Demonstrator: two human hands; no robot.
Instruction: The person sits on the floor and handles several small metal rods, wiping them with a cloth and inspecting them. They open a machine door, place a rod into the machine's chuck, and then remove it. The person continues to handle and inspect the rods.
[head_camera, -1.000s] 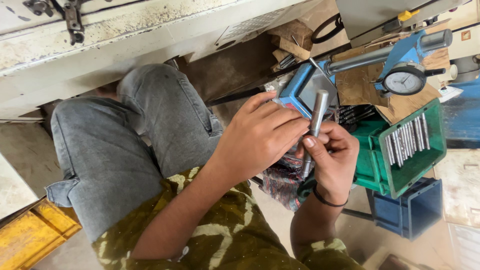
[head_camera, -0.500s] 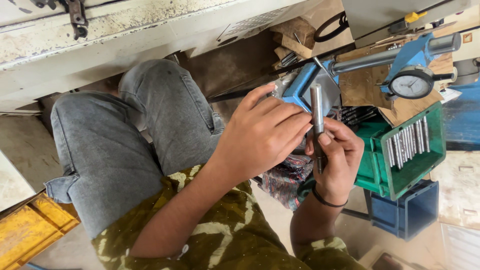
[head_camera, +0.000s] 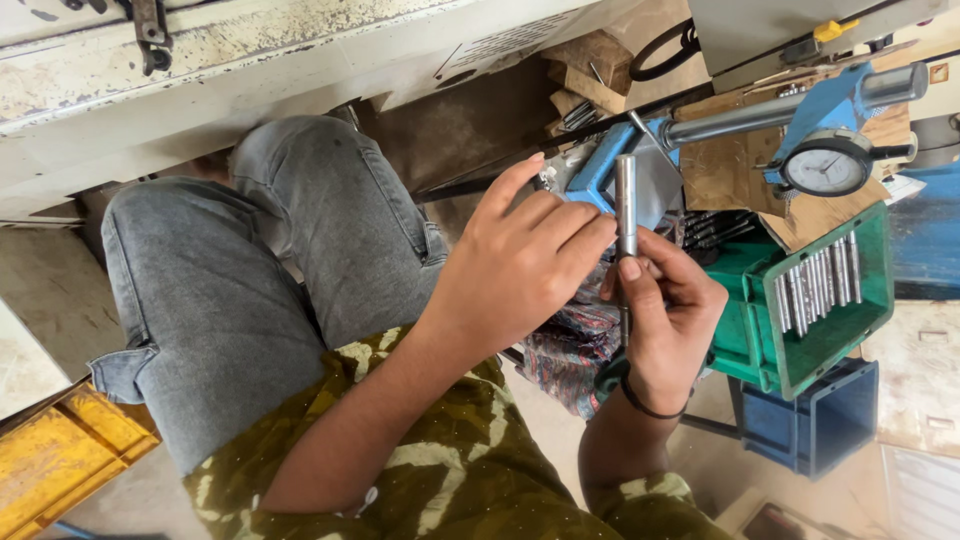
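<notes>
The person sits with grey-jeaned knees (head_camera: 250, 270) drawn up, both hands raised in front of a blue metal gauge stand (head_camera: 610, 165). The right hand (head_camera: 665, 320) is clamped on a slim, grey steel cylindrical pin (head_camera: 626, 205), thumb pressed against its lower part and the other fingers curled around the back; the pin stands nearly upright, its top end rising clear above the fingers. The left hand (head_camera: 520, 265) lies just beside it, fingers half bent and close together, their tips touching the pin's side, the index finger stretched upward; whether it truly grips the pin cannot be told. A black band (head_camera: 650, 408) circles the right wrist.

To the right of the hands, a round dial indicator with a white face (head_camera: 826, 165) hangs on a grey horizontal bar (head_camera: 760, 115) of the stand. Below it sits a green plastic bin (head_camera: 830, 330) holding a row of similar steel pins (head_camera: 815, 280), and under that a dark blue plastic crate (head_camera: 815, 420). A yellow metal tray (head_camera: 60, 455) lies at the lower left, beside the knee. A worn white-painted machine frame (head_camera: 250, 70) runs along the top.
</notes>
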